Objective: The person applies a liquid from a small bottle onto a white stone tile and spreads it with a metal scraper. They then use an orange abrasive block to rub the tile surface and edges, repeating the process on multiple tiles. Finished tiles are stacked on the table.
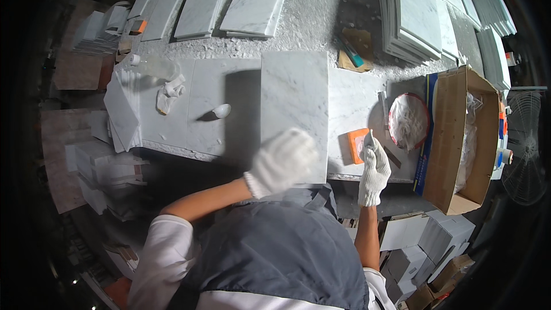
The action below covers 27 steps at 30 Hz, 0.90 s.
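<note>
Left hand (284, 161), in a white knit glove, is over the near part of a grey-veined marble tile (295, 89); it is blurred, the fingers look curled in, and I cannot tell whether they close on anything. Tile lies near the middle of the table (313, 23), long side running near to far, its near end reaching the person's grey apron (275, 247). It sits above the pale slabs under it (a broad dark shadow falls to its left).

Right hand (376, 169), gloved alike, is to the right of the tile, fingers pointing far, just beside an orange block (357, 146) with a pale face. Fingers look drawn together; whether they pinch something small, cannot tell.

Farther right: a red-rimmed bowl (425, 119) with crumpled whitish material in it, then an open cardboard box (445, 149) at the table's right end. Beyond the right hand, a teal-ended tool (352, 53) rests on a brown scrap (361, 40); past that, to the far right, a tall stack of marble tiles (416, 8).

Left of the tile: a small white cup-like piece (222, 111), a crumpled white cloth (171, 93), a clear bottle (155, 68) on its side. More tiles (256, 1) lie at the far left, over white dust.
</note>
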Motion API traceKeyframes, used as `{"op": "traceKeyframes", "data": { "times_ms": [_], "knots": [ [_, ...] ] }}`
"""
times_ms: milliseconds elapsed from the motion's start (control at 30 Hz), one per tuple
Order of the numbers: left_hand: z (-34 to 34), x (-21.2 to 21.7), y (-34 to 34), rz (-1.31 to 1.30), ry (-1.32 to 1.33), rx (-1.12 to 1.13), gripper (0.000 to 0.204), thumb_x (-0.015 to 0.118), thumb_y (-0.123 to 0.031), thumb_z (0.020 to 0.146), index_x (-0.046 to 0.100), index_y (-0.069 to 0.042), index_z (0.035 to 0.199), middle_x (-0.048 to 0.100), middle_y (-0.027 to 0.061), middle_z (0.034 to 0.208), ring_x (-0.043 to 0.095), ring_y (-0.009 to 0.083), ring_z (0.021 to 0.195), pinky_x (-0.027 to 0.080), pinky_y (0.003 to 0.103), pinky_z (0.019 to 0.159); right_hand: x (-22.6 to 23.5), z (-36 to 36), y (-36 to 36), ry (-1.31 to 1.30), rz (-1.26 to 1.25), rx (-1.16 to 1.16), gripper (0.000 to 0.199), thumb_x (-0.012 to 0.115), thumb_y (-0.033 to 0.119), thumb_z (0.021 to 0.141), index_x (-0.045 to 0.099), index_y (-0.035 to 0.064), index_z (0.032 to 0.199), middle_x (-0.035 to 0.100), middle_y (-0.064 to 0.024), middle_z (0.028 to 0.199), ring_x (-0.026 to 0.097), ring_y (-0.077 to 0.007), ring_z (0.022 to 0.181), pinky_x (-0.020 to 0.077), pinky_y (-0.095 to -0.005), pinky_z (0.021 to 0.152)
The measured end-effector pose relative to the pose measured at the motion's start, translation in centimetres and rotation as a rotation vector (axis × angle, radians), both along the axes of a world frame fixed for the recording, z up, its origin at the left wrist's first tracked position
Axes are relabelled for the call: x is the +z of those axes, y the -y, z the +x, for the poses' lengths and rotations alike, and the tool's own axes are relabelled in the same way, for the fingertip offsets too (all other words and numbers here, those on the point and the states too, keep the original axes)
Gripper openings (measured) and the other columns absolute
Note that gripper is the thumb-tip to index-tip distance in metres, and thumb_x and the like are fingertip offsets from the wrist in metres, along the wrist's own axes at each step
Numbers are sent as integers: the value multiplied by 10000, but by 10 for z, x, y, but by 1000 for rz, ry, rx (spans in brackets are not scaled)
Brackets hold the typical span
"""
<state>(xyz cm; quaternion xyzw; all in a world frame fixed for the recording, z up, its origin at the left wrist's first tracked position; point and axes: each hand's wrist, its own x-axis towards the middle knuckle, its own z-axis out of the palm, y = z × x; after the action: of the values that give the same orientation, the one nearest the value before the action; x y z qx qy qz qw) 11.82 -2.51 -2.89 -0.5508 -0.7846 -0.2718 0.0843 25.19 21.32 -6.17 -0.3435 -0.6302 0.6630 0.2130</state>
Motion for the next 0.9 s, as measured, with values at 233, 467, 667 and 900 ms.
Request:
{"op": "traceKeyframes", "data": {
  "times_ms": [233, 467, 667, 900],
  "knots": [
    [2, 0, 47, -26, 701, 732, 630, 770, -326, 894, 531, -57, 1411, 576, 154, 1364, 583, 303, 1230, 481, 434, 1028, 11, -44, 55, -104, -206, 308, 281, 656, 29, 1006, 676, -46, 1276, 695, -121, 1262, 654, -139, 1051, 529, -258, 954],
    [-15, 1, 40, -157, 1086, 818, 768, 720, -487, 923, 459, -26, 1479, 569, 245, 1440, 561, 349, 1327, 430, 439, 1113, 10, -47, 83, 18, -17, 170, 299, 581, 5, 1026, 662, -37, 1311, 630, -170, 1408, 576, -221, 1326, 456, -326, 1090],
    [-30, 15, 36, -353, 997, 802, 807, 654, -620, 913, 506, -4, 1413, 623, 267, 1350, 600, 396, 1267, 445, 451, 1078, 8, -48, 93, 66, 201, 164, 279, 613, 26, 1004, 701, 13, 1269, 589, -227, 1446, 595, -298, 1306, 454, -331, 1097],
    [-44, 27, 37, -391, 986, 755, 641, 668, -611, 902, 547, -5, 1072, 675, 230, 1009, 667, 409, 969, 485, 487, 892, 20, -41, 103, 8, 820, 250, 388, 723, -69, 775, 769, 106, 1119, 687, -204, 1232, 659, -410, 1160, 538, -439, 1006]
  ]
}}
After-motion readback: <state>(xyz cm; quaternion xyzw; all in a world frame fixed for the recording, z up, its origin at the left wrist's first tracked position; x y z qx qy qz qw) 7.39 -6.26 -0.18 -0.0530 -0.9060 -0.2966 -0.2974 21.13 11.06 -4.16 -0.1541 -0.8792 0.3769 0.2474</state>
